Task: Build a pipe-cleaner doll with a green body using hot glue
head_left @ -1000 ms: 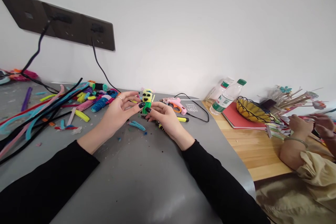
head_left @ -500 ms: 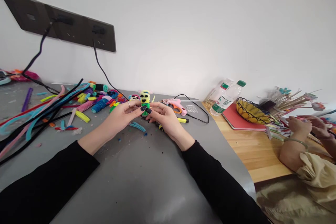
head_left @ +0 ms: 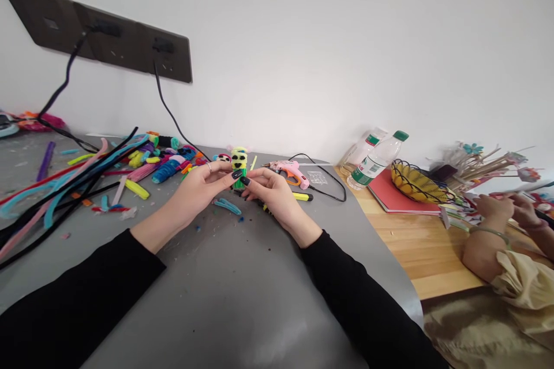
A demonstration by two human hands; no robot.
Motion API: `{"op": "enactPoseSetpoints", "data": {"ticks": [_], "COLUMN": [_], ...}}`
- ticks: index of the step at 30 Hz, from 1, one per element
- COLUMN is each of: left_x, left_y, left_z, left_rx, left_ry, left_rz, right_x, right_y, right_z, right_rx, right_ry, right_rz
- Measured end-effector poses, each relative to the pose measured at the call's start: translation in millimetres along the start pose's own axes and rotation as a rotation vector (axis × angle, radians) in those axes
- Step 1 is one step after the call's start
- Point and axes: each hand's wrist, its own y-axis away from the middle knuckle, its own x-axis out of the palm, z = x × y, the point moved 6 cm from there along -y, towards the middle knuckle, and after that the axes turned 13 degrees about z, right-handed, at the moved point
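Grey surface (head_left: 242, 300), specked with scraps (head_left: 241, 219), before a fuzzy yellow-and-green figure (head_left: 239, 159). Left hand (head_left: 197, 189) and right hand (head_left: 277, 196): both pinched on the figure, upright between them (its base hidden by fingers). Step, seemingly: handling or shaping it; a next move would call for a light, steady pinch. Right of the figure: pink glue gun (head_left: 294, 172), then bottles (head_left: 371, 166). Behind it: white wall (head_left: 277, 69).
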Motion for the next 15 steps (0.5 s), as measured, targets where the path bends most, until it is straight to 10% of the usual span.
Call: {"op": "enactPoseSetpoints", "data": {"ticks": [9,15], "left_x": [-3.6,-32.4], "left_y": [2,15], "left_z": [-6,-30], "left_rx": [0.036,0.414], "left_ry": [-0.011,-0.084], "left_rz": [-0.053,-0.442], "right_x": [-5,-10], "right_y": [1,1], "right_z": [5,9], "right_rx": [-0.011,-0.044], "right_ry": [0.146,0.092], "right_rz": [-0.034,-0.129]}}
